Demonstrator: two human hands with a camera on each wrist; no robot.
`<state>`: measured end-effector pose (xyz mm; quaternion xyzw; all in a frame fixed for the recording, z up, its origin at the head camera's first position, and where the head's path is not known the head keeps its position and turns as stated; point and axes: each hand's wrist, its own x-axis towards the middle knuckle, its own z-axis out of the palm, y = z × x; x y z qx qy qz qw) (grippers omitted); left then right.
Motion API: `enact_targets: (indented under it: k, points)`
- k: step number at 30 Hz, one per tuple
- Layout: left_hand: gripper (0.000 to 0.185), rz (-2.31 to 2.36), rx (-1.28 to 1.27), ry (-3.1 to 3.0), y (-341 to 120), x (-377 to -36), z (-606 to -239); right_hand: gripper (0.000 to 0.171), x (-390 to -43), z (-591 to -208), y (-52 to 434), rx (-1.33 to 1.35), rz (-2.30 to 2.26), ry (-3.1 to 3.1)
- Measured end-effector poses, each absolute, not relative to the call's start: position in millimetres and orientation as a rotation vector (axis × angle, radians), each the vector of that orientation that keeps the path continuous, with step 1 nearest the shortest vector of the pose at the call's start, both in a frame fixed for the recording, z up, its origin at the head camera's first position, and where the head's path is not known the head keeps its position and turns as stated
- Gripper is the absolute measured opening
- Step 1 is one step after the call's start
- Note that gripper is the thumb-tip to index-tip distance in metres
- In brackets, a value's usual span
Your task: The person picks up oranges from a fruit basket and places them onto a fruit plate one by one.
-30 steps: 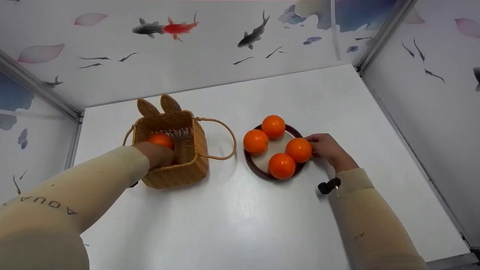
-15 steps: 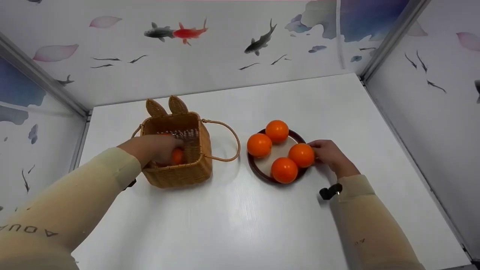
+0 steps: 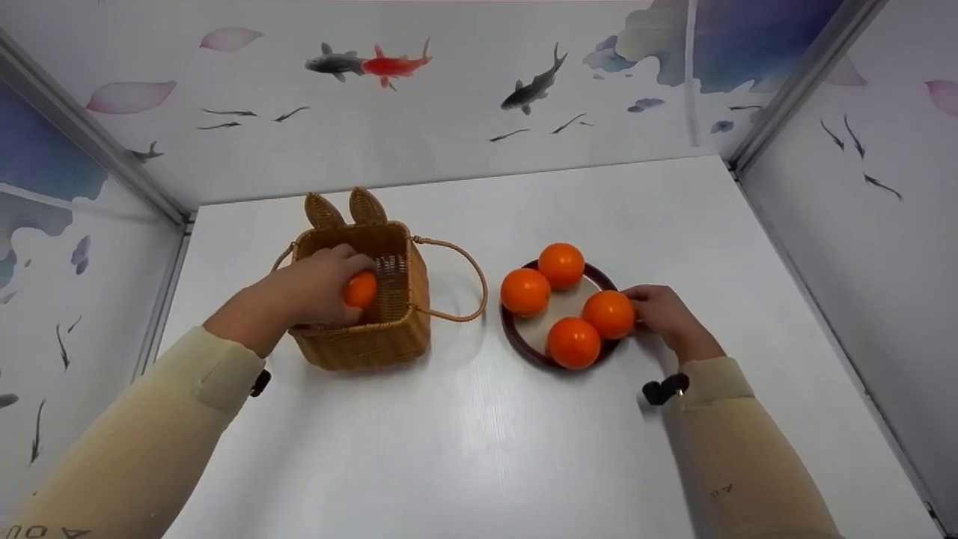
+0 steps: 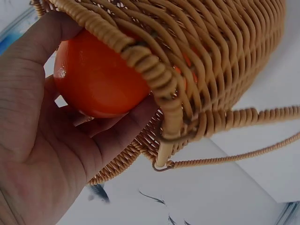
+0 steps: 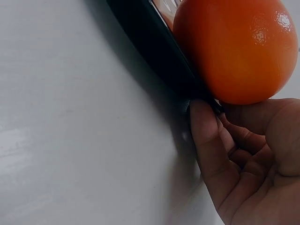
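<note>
A white counter (image 3: 464,449) fills the scene, walled on the left, far and right sides by panels (image 3: 449,112) painted with fish and petals. On the left half of the counter stands a square wicker basket (image 3: 374,340) with two woven ears at its far rim and a loop handle (image 3: 468,288) hanging off its right side. To the right of the basket, just apart from the handle, lies a round dark-rimmed plate (image 3: 516,337) carrying four oranges: one at the far edge (image 3: 561,265), one on the left (image 3: 525,292), one on the near edge (image 3: 573,343) and one on the right (image 3: 609,314).

The left hand (image 3: 307,288) reaches into the basket from the near left side, its fingers and thumb curled round a fifth orange (image 3: 361,290), which sits at the level of the basket's rim; the left wrist view shows that orange (image 4: 101,77) pressed between the thumb and the fingers just inside the woven edge (image 4: 140,56).

The right hand (image 3: 662,314) rests on the counter at the right side of the plate, fingers curled against the plate's rim (image 5: 154,51) and touching the right-hand orange (image 5: 236,47) from beside and below.
</note>
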<state>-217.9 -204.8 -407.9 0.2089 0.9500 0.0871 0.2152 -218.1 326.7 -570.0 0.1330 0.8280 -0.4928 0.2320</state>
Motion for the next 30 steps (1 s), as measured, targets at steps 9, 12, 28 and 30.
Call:
enact_targets:
  k: [9, 12, 28, 30]
  points:
    - [0.062, 0.481, 0.574, 2.757, -199.9, -199.5, -416.8, 0.041, -218.2, -570.8, 326.6, 0.377, -1.361, 2.261]
    - [0.062, 0.577, 0.564, 2.802, -196.7, -193.4, -419.6, 0.041, -217.2, -570.6, 325.3, 0.382, -1.394, 2.245]
    - [0.066, 0.969, 0.708, 3.074, -169.9, -173.6, -454.3, 0.041, -217.5, -571.8, 326.2, 0.408, -1.392, 2.239]
    - [0.067, 1.011, 0.759, 3.114, -162.9, -170.2, -455.7, 0.041, -217.4, -571.0, 326.5, 0.398, -1.398, 2.24]
